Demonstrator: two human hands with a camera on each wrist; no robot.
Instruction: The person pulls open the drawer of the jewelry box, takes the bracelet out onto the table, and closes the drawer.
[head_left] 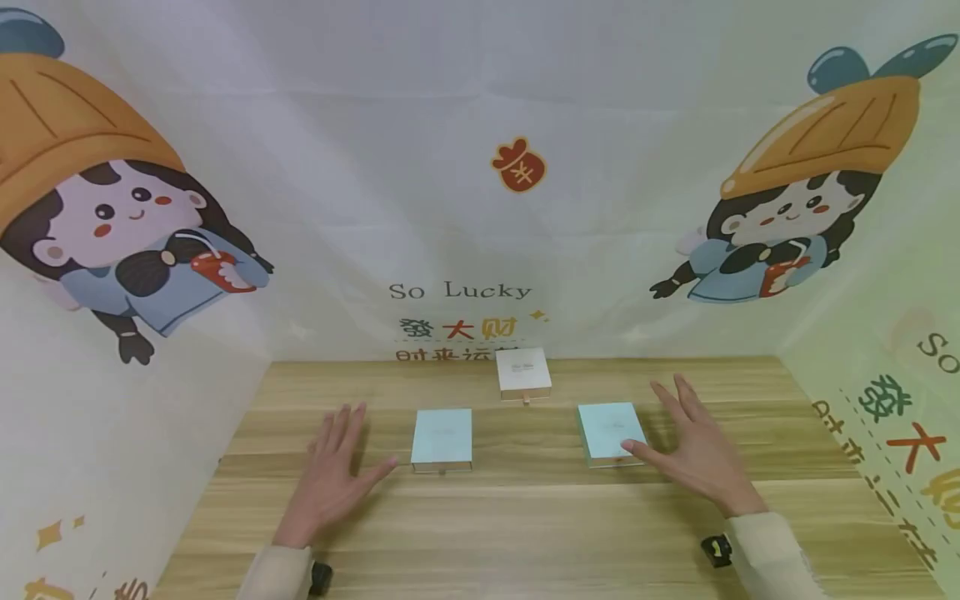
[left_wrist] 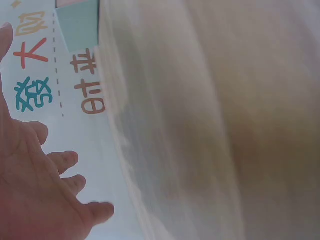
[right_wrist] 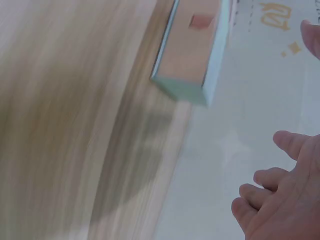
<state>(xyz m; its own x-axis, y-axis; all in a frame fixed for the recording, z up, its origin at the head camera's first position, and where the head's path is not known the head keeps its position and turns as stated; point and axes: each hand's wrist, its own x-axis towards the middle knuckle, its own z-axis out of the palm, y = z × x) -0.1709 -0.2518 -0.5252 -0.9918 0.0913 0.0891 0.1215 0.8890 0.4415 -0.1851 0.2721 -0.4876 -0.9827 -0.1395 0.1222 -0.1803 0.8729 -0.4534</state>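
A flat light-blue box with a small pull tab at its front lies on the wooden table, left of centre. My left hand is spread to the left of it, thumb pointing toward the box. Another light-blue box lies to the right; its tan front and tab show in the right wrist view. My right hand is spread beside that one, its thumb overlapping the front corner in the head view; the right wrist view shows a gap between them. Both hands hold nothing. Farther back lies a white box with a tab.
The wood-grain table ends at a pale printed cloth backdrop behind and at both sides. Cartoon figures and lettering cover the cloth. A dark strapped device sits at each wrist, below the pale sleeves.
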